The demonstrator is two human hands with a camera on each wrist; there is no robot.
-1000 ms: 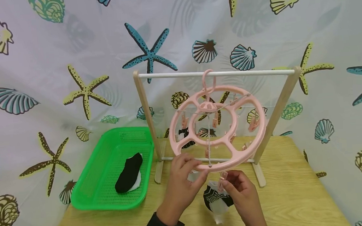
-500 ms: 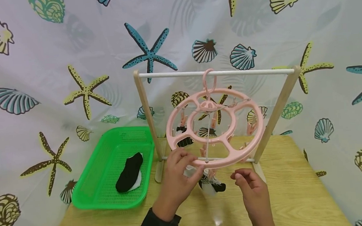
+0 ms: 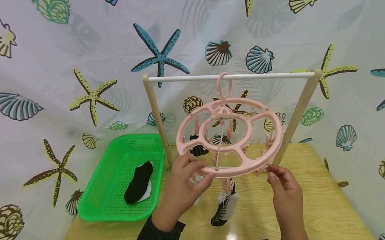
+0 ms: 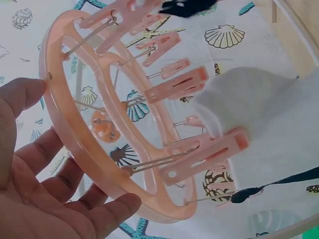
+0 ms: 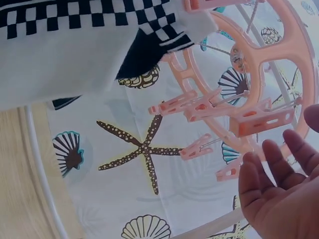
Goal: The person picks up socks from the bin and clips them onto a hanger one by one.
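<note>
A round pink clip hanger (image 3: 250,164) hangs by its hook from the white bar, tilted toward me. My left hand (image 3: 185,181) holds its front rim, thumb on the near side; in the left wrist view the fingers of that hand (image 4: 60,184) go around the rim. A black-and-white patterned sock (image 3: 224,208) dangles from a front clip (image 3: 225,185). Close to the right front rim is my right hand (image 3: 286,191), fingertips loosely bent beside a pink clip (image 5: 261,119) and holding nothing. A black-and-white sock (image 3: 198,146) hangs at the far left of the ring.
A wooden stand (image 3: 299,115) with a white bar (image 3: 270,75) carries the hanger. Left of it, a green basket (image 3: 93,195) holds a black sock (image 3: 138,182) lying over something white. Behind the wooden table (image 3: 321,207) hangs a shell-and-starfish curtain (image 3: 38,64).
My right hand let go of the front clip and moved right and up to the rim. The patterned sock now swings free from its clip. My left hand keeps hold of the rim.
</note>
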